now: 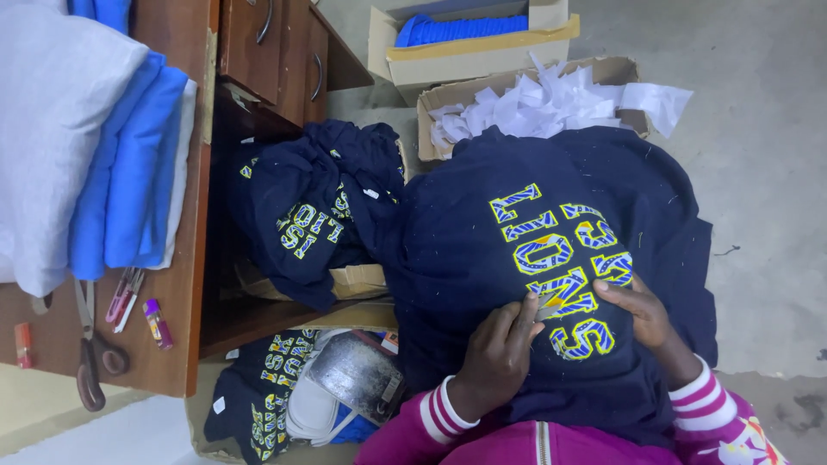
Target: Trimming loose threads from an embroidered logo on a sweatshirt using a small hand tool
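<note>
You are looking down at a dark navy garment point(517, 284) spread over your lap, its yellow-and-blue stitched lettering facing up. Your left hand point(498, 351) rests on the cloth just below the lettering, fingers curled in a closed grip around a small pale tool point(546, 301) whose tip touches the letters; what kind of tool it is cannot be made out. Your right hand point(636, 308) lies flat on the garment just beside the letters, fingers extended and open, pressing the fabric down and holding nothing. Both wrists show magenta sleeves with white stripes. Above the garment stands an open cardboard box point(622, 71) full of white paper scraps point(543, 103), and beyond it a second cardboard box point(469, 53) holding blue fabric. To the left, a heap of similar navy garments point(310, 207) lies in the opening below a wooden table point(177, 310), near its drawers point(284, 52). On the table sit folded blue and white cloth point(121, 172), scissors point(90, 344) and small markers point(129, 297). More navy garments point(258, 387) lie lower left, with a metal iron point(353, 375) resting on them. The floor point(758, 172) is bare grey concrete.
</note>
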